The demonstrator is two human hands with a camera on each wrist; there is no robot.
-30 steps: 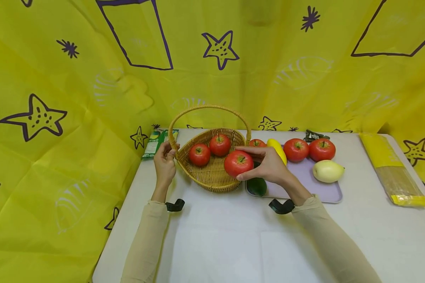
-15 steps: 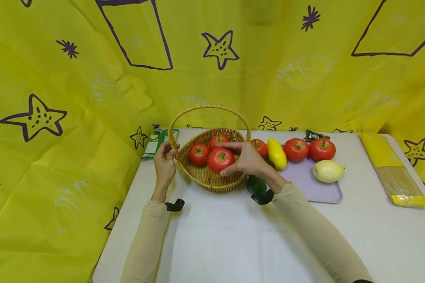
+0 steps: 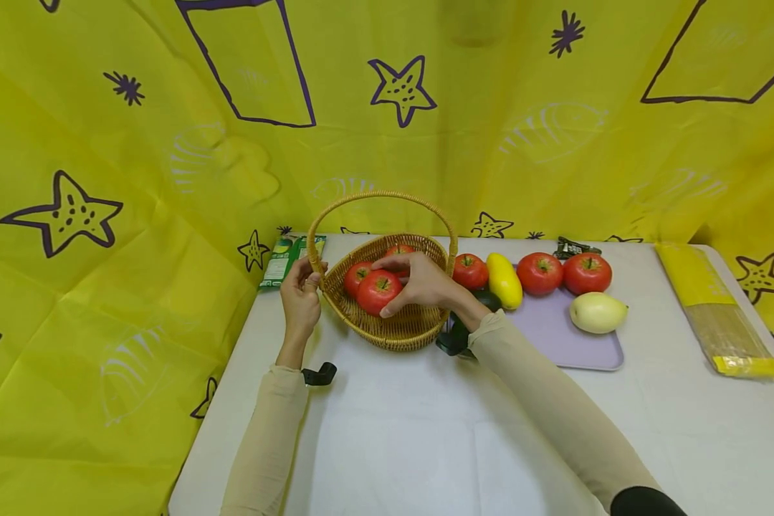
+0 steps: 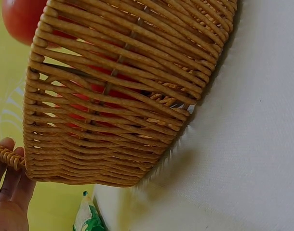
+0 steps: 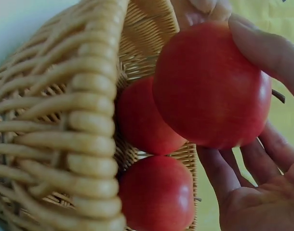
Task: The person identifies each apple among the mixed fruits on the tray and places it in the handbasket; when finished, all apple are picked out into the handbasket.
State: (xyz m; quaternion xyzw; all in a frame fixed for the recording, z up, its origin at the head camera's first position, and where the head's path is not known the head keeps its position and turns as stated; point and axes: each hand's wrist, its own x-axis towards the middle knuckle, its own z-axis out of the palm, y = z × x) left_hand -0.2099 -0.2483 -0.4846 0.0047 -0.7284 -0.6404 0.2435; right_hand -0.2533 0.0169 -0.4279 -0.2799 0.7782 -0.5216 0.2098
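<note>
My right hand (image 3: pixel 422 283) grips a red apple (image 3: pixel 378 292) between thumb and fingers, over the wicker basket (image 3: pixel 393 337). In the right wrist view the held apple (image 5: pixel 209 86) is at the level of the basket's rim (image 5: pixel 94 125), its stem facing the palm. Two other red apples, one at the left (image 3: pixel 357 276) and one behind (image 3: pixel 398 251), lie inside the basket, partly hidden by the held apple and hand. My left hand (image 3: pixel 301 301) pinches the left foot of the basket's arched handle (image 4: pixel 7 156).
Right of the basket, a lilac tray (image 3: pixel 555 347) bears red apples (image 3: pixel 540 273), a yellow oblong fruit (image 3: pixel 504 281), a pale yellow-green fruit (image 3: pixel 597 312) and dark green fruit (image 3: pixel 486 299). A green packet (image 3: pixel 277 265) lies behind my left hand; a yellow-and-clear package (image 3: pixel 716 315) lies far right.
My right hand has carried the apple leftward from the basket's right rim to over its left part, near the apples inside. My left hand stays on the handle and the basket has not moved.
</note>
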